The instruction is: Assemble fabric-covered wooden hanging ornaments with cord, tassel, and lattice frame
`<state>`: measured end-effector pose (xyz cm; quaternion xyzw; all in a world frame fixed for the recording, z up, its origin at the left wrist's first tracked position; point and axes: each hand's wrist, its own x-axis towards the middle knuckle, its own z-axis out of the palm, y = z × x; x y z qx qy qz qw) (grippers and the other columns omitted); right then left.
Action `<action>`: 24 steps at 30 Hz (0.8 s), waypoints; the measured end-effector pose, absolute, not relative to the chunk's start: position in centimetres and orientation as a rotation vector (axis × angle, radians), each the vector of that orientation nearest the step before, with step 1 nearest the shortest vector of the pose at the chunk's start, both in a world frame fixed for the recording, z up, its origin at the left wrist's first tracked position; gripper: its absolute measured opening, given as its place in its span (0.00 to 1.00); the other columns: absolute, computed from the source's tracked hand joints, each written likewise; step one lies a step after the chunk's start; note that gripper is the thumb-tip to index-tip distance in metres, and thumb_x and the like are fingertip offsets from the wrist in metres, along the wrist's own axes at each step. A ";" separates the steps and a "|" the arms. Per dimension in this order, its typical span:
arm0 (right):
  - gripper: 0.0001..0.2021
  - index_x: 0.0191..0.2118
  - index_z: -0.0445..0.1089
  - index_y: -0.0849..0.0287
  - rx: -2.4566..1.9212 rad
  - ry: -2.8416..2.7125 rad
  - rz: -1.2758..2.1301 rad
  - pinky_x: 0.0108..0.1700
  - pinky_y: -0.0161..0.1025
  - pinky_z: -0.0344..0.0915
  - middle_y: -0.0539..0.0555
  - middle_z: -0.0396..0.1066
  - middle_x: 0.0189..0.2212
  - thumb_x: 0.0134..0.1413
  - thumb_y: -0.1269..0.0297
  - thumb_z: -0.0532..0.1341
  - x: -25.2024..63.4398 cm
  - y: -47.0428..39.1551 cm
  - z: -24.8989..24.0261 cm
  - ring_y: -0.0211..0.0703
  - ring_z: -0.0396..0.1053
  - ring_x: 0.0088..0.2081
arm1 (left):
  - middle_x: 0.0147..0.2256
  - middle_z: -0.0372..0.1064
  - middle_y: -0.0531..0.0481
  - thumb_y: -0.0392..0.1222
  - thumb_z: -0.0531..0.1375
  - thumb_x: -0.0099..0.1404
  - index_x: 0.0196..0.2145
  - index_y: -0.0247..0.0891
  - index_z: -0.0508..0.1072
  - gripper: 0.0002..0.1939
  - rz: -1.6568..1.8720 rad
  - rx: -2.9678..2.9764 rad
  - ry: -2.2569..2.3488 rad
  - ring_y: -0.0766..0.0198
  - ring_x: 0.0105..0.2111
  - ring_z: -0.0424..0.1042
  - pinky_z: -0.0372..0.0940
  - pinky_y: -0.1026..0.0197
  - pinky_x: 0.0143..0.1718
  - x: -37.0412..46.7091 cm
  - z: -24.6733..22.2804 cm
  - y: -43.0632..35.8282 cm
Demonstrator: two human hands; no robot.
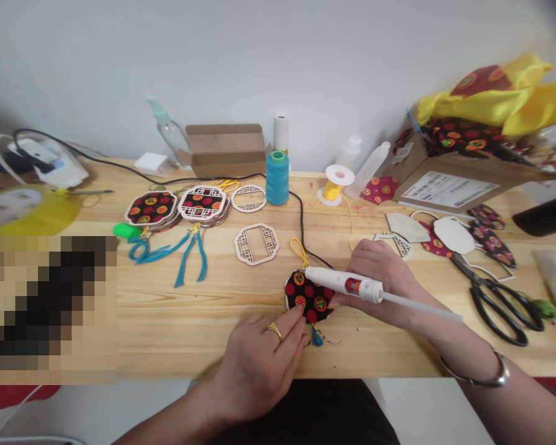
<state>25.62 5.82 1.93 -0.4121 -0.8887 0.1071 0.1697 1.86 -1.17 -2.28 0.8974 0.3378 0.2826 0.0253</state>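
My right hand is closed round a white hot glue gun with a glue stick jutting from its back. The gun's nozzle is at the upper left edge of a fabric-covered ornament, black with red and orange rounds. My left hand, wearing a ring, holds the ornament's lower left edge against the table with its fingertips; the thumb is mostly hidden. A yellow cord loop extends from the ornament's top, and a short blue tassel from its bottom.
Wooden lattice frames, stacked tasselled ornaments and a blue thread cone lie beyond my hands. Black-handled scissors lie right, near white cut-outs. A cardboard box holds fabric. The black cable crosses the table.
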 end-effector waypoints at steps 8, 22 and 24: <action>0.24 0.21 0.60 0.59 -1.098 -2.484 0.320 0.33 0.40 0.51 0.48 0.59 0.19 0.49 0.42 0.62 26.0 5.5 1.4 0.39 0.56 0.27 | 0.42 0.77 0.42 0.33 0.57 0.62 0.39 0.32 0.75 0.09 0.862 2.790 1.040 0.58 0.28 0.75 0.65 0.56 0.24 1.8 -2.2 -1.1; 0.27 0.20 0.61 0.58 -0.903 -2.591 0.498 0.34 0.40 0.51 0.48 0.57 0.19 0.51 0.37 0.56 25.0 4.9 2.5 0.39 0.54 0.27 | 0.19 0.65 0.53 0.35 0.59 0.59 0.34 0.33 0.74 0.05 1.039 2.752 0.963 0.65 0.18 0.61 0.54 0.60 0.21 1.4 -1.3 -1.7; 0.27 0.20 0.62 0.58 -0.911 -2.596 0.515 0.34 0.41 0.51 0.49 0.59 0.19 0.52 0.38 0.56 25.0 4.9 2.6 0.39 0.55 0.27 | 0.18 0.64 0.53 0.36 0.59 0.59 0.31 0.34 0.74 0.04 1.031 2.740 0.976 0.65 0.18 0.60 0.53 0.60 0.21 1.4 -1.3 -1.8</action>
